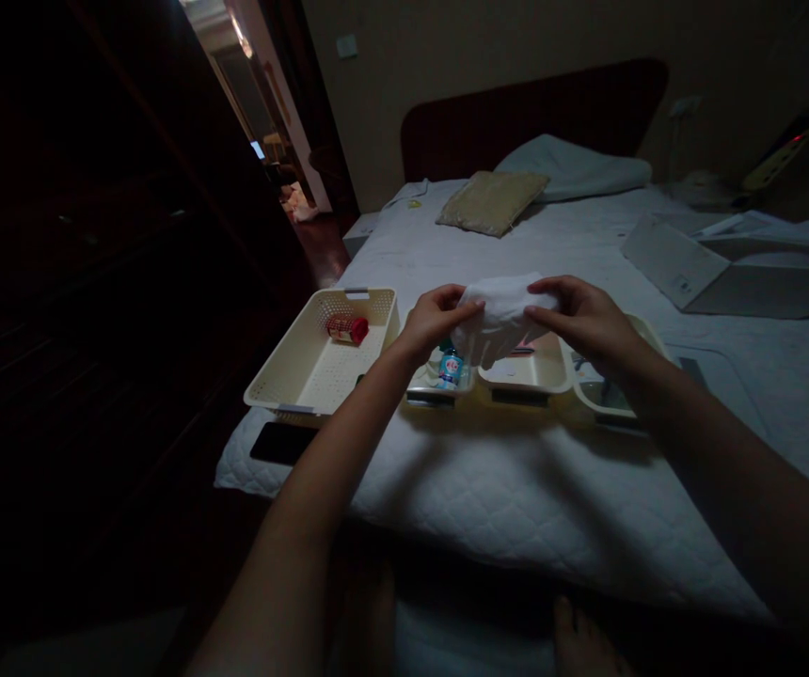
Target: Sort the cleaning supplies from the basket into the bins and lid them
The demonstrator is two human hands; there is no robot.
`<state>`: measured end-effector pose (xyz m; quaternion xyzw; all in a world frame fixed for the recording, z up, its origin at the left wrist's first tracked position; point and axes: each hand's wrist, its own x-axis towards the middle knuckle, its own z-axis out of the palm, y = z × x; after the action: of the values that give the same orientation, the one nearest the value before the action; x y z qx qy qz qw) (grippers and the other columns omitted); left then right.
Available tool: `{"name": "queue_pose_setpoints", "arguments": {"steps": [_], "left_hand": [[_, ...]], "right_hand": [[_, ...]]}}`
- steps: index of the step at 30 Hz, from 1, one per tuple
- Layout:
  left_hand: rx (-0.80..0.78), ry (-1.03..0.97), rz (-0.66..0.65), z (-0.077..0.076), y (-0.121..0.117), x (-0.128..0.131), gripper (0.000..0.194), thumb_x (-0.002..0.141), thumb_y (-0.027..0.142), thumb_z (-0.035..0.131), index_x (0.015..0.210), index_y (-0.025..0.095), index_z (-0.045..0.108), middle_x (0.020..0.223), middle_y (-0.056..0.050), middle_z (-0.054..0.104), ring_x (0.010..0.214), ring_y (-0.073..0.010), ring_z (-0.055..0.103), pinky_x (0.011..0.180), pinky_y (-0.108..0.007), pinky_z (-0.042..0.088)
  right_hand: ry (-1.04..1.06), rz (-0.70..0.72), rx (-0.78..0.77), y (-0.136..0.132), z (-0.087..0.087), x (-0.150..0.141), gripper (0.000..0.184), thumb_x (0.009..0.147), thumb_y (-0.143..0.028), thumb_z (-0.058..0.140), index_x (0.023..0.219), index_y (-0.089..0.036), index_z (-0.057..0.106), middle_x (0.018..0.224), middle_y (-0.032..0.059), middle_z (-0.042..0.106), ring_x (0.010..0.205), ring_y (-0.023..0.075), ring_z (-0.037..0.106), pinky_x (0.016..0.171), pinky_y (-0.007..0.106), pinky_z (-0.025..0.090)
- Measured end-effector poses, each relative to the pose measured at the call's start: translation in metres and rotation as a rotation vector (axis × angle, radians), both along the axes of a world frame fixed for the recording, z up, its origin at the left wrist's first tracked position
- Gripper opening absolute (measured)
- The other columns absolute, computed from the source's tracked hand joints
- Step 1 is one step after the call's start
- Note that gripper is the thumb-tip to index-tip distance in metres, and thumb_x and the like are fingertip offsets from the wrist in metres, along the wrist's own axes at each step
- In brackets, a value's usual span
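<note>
Bare feet rest at six o'clock, while at twelve the left hand and right hand grip a white cloth above a tray holding a water bottle, with a red jar in the basket at eleven.

The white cloth looks soft and matt, the basket smooth cream plastic, the bedcover apparently quilted cotton

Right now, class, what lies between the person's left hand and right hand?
A white cloth fills the gap between the left hand and the right hand, held by both, as the head view shows.
</note>
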<state>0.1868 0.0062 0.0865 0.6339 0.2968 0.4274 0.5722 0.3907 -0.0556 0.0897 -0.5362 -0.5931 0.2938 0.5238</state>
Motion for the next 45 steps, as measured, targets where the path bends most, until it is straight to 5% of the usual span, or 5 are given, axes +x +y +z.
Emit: {"name": "queue_pose_setpoints", "arguments": {"steps": [5, 15, 22, 29, 45], "left_hand": [[0.021, 0.028, -0.128, -0.006, 0.0, -0.001, 0.041, 0.059, 0.029, 0.081, 0.092, 0.011, 0.066, 0.092, -0.007, 0.069, 0.083, -0.015, 0.063, 0.082, -0.032, 0.049], [0.37, 0.132, 0.136, -0.003, 0.001, 0.007, 0.026, 0.071, 0.041, 0.073, 0.083, 0.018, 0.068, 0.144, -0.009, 0.045, 0.136, -0.0292, 0.038, 0.107, -0.047, 0.036], [0.157, 0.06, -0.042, 0.007, -0.011, 0.002, 0.044, 0.066, 0.053, 0.074, 0.089, 0.015, 0.071, 0.104, -0.01, 0.07, 0.099, -0.022, 0.062, 0.086, -0.035, 0.047], [0.07, 0.045, 0.076, 0.0, -0.009, 0.001, 0.042, 0.068, 0.055, 0.071, 0.073, 0.015, 0.064, 0.065, 0.001, 0.06, 0.059, -0.0076, 0.05, 0.054, -0.021, 0.037], [-0.075, -0.086, 0.025, 0.003, -0.015, -0.002, 0.051, 0.053, 0.038, 0.085, 0.091, 0.014, 0.062, 0.089, -0.006, 0.066, 0.081, -0.0172, 0.062, 0.076, -0.031, 0.05]], "right_hand": [[-0.092, -0.017, 0.059, 0.002, -0.001, 0.003, 0.045, 0.062, -0.03, 0.075, 0.104, -0.021, 0.061, 0.083, 0.0046, 0.063, 0.068, 0.0187, 0.06, 0.059, 0.033, 0.051], [-0.316, -0.168, 0.101, -0.003, 0.009, 0.005, 0.024, 0.073, -0.038, 0.067, 0.088, -0.02, 0.071, 0.086, 0.0079, 0.065, 0.08, 0.0235, 0.062, 0.07, 0.038, 0.051], [-0.15, -0.098, 0.071, -0.005, 0.012, -0.002, 0.028, 0.069, -0.047, 0.071, 0.082, -0.022, 0.07, 0.096, 0.009, 0.066, 0.089, 0.0252, 0.063, 0.074, 0.037, 0.053], [0.028, 0.037, -0.1, -0.014, 0.018, -0.01, 0.028, 0.071, -0.049, 0.07, 0.077, -0.021, 0.066, 0.072, 0.0046, 0.065, 0.062, 0.017, 0.059, 0.059, 0.03, 0.049], [0.159, 0.025, -0.152, -0.009, 0.003, -0.022, 0.047, 0.064, -0.052, 0.076, 0.096, -0.021, 0.062, 0.081, 0.0027, 0.066, 0.065, 0.0153, 0.06, 0.058, 0.027, 0.05]]}}
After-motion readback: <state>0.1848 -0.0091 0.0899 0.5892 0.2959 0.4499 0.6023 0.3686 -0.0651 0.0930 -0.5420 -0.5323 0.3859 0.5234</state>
